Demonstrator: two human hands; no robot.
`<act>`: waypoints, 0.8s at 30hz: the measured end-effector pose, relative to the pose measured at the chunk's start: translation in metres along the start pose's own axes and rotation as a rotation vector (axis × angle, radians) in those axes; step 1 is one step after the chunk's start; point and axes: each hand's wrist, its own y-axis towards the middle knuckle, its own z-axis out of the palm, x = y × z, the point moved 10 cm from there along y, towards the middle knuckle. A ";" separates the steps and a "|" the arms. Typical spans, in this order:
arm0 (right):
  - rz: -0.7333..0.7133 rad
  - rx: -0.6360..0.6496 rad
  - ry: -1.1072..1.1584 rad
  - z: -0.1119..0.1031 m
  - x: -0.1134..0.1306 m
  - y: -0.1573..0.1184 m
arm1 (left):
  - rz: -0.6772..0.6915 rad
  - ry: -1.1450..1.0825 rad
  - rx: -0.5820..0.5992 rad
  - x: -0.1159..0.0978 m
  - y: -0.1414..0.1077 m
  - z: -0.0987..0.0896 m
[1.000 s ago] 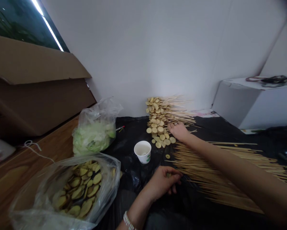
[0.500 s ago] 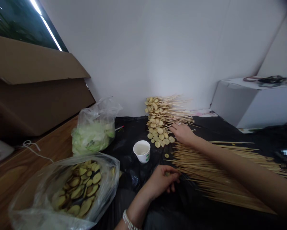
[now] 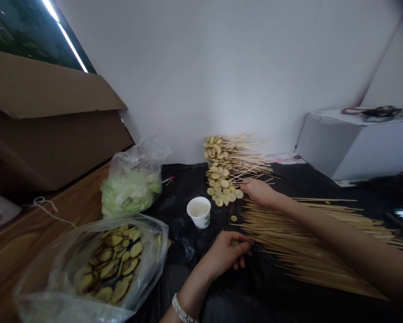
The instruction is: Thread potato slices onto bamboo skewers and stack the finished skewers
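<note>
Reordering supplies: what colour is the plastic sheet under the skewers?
The crinkled plastic sheet is black, best seen in the head view.

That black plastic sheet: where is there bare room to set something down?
The sheet is bare between the white paper cup and the bag of cut cabbage, and beyond the loose skewers on the right. It is crowded at the right hand, beside the skewered potato slices.

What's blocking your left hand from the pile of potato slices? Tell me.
Nothing blocks the left hand from the pile of potato slices. Only one loose slice lies on the way, and the paper cup stands off to the left.
</note>
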 end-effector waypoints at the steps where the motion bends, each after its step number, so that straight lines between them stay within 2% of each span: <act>1: 0.000 -0.009 0.005 -0.002 0.001 0.001 | 0.002 -0.003 0.001 0.000 0.000 0.000; 9: 0.071 -0.080 -0.005 -0.005 0.014 0.014 | 0.005 -0.008 0.001 0.001 0.001 0.000; 15: 0.057 -0.060 -0.032 -0.001 0.023 0.017 | -0.004 -0.024 -0.004 0.001 0.000 0.000; 20: 0.081 -0.053 -0.068 -0.005 0.017 0.022 | 0.004 -0.028 0.001 0.001 0.000 0.000; 24: 0.126 -0.017 -0.109 0.002 0.010 0.028 | -0.002 -0.031 0.005 0.001 0.000 0.000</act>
